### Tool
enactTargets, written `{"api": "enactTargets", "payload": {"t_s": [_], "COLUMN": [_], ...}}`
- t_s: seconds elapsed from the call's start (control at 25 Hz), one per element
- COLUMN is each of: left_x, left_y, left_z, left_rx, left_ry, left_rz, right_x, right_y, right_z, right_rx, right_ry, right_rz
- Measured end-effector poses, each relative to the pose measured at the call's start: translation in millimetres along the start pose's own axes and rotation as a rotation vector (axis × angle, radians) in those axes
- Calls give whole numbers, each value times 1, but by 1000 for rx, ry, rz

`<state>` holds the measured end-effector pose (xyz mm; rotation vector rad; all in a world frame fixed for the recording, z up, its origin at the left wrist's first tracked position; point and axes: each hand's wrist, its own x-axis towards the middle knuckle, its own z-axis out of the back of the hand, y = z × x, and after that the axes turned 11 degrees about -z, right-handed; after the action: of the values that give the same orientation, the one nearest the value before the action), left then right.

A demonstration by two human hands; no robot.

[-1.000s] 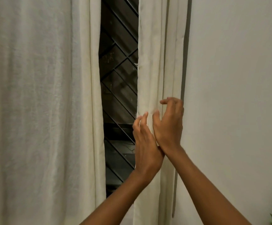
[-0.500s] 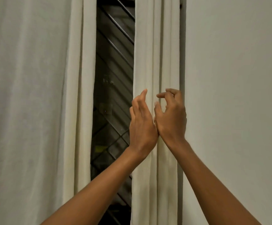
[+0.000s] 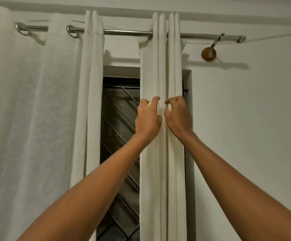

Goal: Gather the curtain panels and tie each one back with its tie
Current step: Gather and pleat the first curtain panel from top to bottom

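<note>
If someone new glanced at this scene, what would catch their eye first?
Probably the left hand and right hand, raised at centre with curled fingers on the narrow pleated curtain panel. Next, the dark window grille between the panels, and the metal rod overhead.

metal curtain rod (image 3: 127, 32), round wall bracket (image 3: 208, 54), dark window grille (image 3: 120, 119)

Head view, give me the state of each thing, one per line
Right curtain panel: bunched into narrow folds, untied.
Left curtain panel: mostly spread, untied.
Left hand: fingers curled on the folds.
Right hand: fingers curled on the folds.
Window: partly uncovered.
</note>
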<state>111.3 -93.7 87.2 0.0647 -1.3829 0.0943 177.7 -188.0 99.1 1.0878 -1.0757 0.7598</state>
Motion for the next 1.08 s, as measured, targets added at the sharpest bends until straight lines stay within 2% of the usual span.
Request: {"api": "enactTargets", "payload": {"t_s": [0.12, 0.24, 0.36, 0.48, 0.72, 1.08], "left_x": [25, 29, 42, 66, 117, 121], "left_y": [7, 15, 19, 8, -23, -20], "left_z": [17, 22, 16, 15, 32, -10], "left_rx": [53, -18, -121, -167, 21, 137], "left_ry": [166, 213, 179, 139, 30, 69], "left_rz": [35, 103, 167, 163, 98, 237], "right_x": [16, 9, 23, 61, 136, 172], "right_y": [4, 2, 18, 43, 68, 42], "right_z": [11, 21, 24, 29, 45, -4], "right_rx": [-92, -67, 36, 10, -41, -15], "right_ry": [138, 168, 156, 120, 80, 151], "right_rz": [-21, -28, -36, -9, 25, 34]}}
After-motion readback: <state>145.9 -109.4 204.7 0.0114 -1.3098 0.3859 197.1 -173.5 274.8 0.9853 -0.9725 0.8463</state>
